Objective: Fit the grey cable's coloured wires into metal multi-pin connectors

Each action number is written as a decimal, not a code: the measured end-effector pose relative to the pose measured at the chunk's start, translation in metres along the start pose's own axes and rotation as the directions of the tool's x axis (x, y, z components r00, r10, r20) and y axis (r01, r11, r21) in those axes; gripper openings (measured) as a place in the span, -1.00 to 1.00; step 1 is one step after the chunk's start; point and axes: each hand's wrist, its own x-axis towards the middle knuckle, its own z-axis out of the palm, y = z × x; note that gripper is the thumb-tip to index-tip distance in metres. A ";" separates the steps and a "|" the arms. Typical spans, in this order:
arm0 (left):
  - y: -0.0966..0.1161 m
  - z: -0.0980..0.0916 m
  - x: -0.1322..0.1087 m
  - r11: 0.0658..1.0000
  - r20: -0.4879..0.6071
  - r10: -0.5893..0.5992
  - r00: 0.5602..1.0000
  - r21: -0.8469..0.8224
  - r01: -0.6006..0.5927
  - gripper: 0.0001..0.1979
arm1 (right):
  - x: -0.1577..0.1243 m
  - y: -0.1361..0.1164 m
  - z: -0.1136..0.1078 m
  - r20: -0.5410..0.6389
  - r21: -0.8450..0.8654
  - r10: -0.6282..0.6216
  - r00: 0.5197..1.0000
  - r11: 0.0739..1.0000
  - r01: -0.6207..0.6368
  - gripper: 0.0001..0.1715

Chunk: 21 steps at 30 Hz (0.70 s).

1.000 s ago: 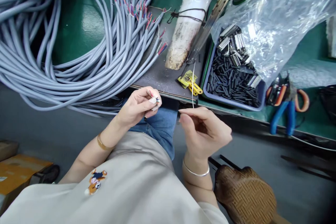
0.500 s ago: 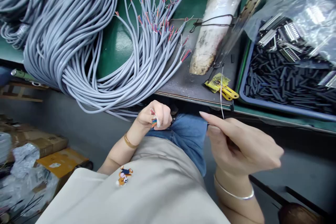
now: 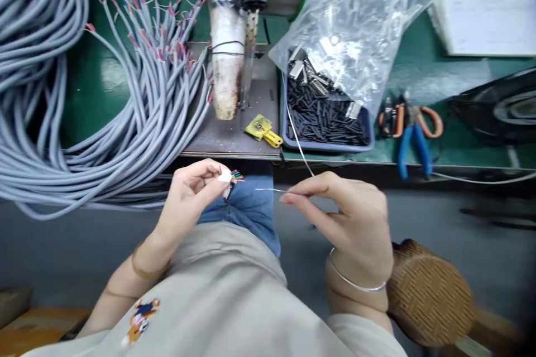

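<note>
My left hand [image 3: 195,189] is closed in a pinch in front of the bench edge, above my lap. From its fingertips stick out the thin ends of a bundle of coloured wires [image 3: 237,176]; a whitish bit beside them is too small to name. To the right, my right hand [image 3: 347,212] pinches a thin silvery solder wire [image 3: 299,145] between thumb and forefinger. Its free tip points left at the coloured ends, with a gap between them. The other part of this strand runs up past the tray.
Grey cables [image 3: 138,117] with stripped ends cover the bench's left. A white wrapped cylinder [image 3: 226,72] stands over a dark board beside a yellow tool [image 3: 263,131]. A blue tray [image 3: 330,148] holds black tubes and metal connectors. Blue-handled pliers [image 3: 414,145] lie right; a stool [image 3: 431,293] stands below.
The view has swung right, bringing the pliers and stool in. My left hand has turned from a fist to a fingertip pinch, wire ends now facing right. The solder tip now shows between the hands.
</note>
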 end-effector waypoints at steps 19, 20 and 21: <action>-0.007 0.003 0.030 0.848 -0.039 -0.100 0.994 -0.527 0.064 -0.80 | 0.080 0.117 -0.035 -0.243 -0.707 0.365 0.899 0.567 -0.422 -0.91; -0.008 0.003 0.030 0.849 -0.038 -0.102 0.994 -0.524 0.067 -0.81 | 0.079 0.118 -0.038 -0.260 -0.676 0.346 0.901 0.602 -0.426 -0.90; -0.008 0.004 0.030 0.851 -0.037 -0.104 0.994 -0.520 0.069 -0.81 | 0.078 0.118 -0.041 -0.280 -0.630 0.319 0.905 0.650 -0.424 -0.89</action>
